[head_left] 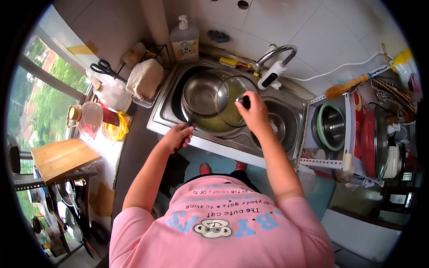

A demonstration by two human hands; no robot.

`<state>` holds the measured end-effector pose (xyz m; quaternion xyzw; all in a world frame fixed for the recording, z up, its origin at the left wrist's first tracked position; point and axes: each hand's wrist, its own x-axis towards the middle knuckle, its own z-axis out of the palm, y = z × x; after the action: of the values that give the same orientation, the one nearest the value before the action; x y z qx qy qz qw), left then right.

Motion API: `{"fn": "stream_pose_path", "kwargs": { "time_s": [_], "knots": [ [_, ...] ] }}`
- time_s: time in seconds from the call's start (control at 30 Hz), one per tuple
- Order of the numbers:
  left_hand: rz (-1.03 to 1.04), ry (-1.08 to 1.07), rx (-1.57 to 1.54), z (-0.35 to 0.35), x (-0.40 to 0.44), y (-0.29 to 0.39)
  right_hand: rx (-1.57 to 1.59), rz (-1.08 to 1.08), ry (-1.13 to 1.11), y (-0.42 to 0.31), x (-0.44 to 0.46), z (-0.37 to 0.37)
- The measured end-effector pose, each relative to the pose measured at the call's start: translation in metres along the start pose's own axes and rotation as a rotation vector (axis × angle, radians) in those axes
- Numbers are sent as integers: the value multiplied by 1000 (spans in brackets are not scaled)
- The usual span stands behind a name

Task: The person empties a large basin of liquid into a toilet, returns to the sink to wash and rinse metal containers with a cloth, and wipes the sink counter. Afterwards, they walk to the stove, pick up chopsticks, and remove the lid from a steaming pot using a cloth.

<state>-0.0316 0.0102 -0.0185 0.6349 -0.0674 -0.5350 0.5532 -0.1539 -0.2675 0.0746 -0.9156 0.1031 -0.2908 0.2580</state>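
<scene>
My left hand (176, 137) is closed around the dark handle of a steel saucepan (202, 94), which sits over the left sink bowl. Beneath and around the pan, greenish water (212, 123) fills what looks like a wide metal basin. My right hand (254, 112) pinches the dark knob of a clear glass lid (230, 115), tilted over the water just right of the saucepan. The lid's near-left rim overlaps the saucepan's edge in view; whether they touch, I cannot tell.
A curved faucet (286, 50) rises behind the sink (154, 125). The right sink bowl (292, 118) holds a metal strainer. A pump bottle (184, 42) stands behind left; scissors (105, 69), an oil bottle (115, 127) and a cutting board (65, 156) are left. Nested bowls (331, 127) sit right.
</scene>
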Motion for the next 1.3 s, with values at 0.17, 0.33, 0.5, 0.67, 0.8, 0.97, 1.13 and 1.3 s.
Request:
{"fn": "stream_pose_path", "kwargs": {
  "time_s": [0.17, 0.33, 0.5, 0.67, 0.8, 0.97, 1.13, 1.3],
  "knots": [
    [80, -158, -7, 25, -30, -9, -9, -89, -163, -14, 6, 7],
    [53, -195, 21, 38, -48, 2, -94, -92, -229, -21, 0, 4],
    [30, -193, 99, 39, -59, 3, -51, -134, -293, -29, -8, 6],
    [25, -219, 46, 44, -63, -2, -2, -149, -323, -23, -8, 6],
    [7, -219, 19, 46, -64, -2, 134, -72, -324, -18, -11, 1],
    [-40, -185, -30, 42, -62, -10, 776, 472, -154, 27, -3, -61],
    [-56, -144, -82, 30, -68, -7, 1465, 197, 55, 60, -8, -116],
    [-55, -196, -58, 28, -61, -4, -449, 743, -198, 229, -151, 15]
  ]
}}
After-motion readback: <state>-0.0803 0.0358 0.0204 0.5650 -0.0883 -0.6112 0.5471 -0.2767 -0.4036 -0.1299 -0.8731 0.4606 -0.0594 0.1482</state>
